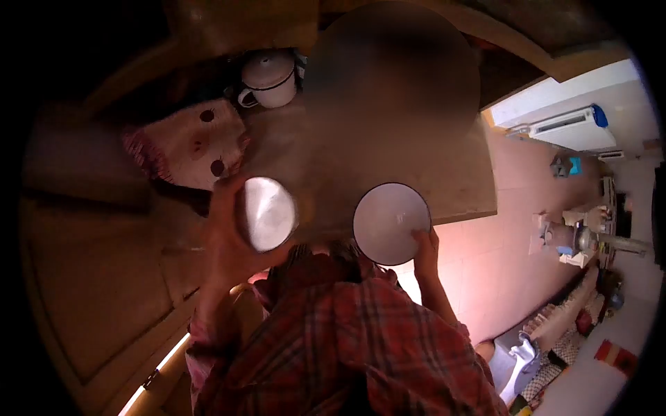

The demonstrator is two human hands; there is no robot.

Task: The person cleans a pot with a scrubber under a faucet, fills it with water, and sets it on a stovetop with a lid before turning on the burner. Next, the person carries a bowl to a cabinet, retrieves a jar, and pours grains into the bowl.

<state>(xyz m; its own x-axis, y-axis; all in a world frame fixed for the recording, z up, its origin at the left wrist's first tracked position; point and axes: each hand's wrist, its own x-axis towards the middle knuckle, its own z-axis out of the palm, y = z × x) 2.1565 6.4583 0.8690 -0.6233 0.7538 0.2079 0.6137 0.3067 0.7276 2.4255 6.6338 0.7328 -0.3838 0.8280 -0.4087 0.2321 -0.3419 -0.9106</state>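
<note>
My left hand (223, 239) is closed around a shiny, silvery round vessel (269, 213), whose bright inside faces up. Whether it is a cup or a small bowl cannot be made out. My right hand (428, 253) grips a white bowl (390, 220) with a thin dark rim, its thumb over the edge and inside. Nothing shows inside the bowl. Both vessels are held apart from each other at the near edge of a brown wooden table (444, 173), in front of my red plaid shirt.
A lidded white enamel mug (269, 83) stands at the table's back left. Nearer lies a fringed pink cloth (194, 142) with dark round spots. A large blurred patch covers the far middle. To the right are a tiled floor (479, 263), a white heater-like unit (569, 128) and a patterned sofa (562, 326).
</note>
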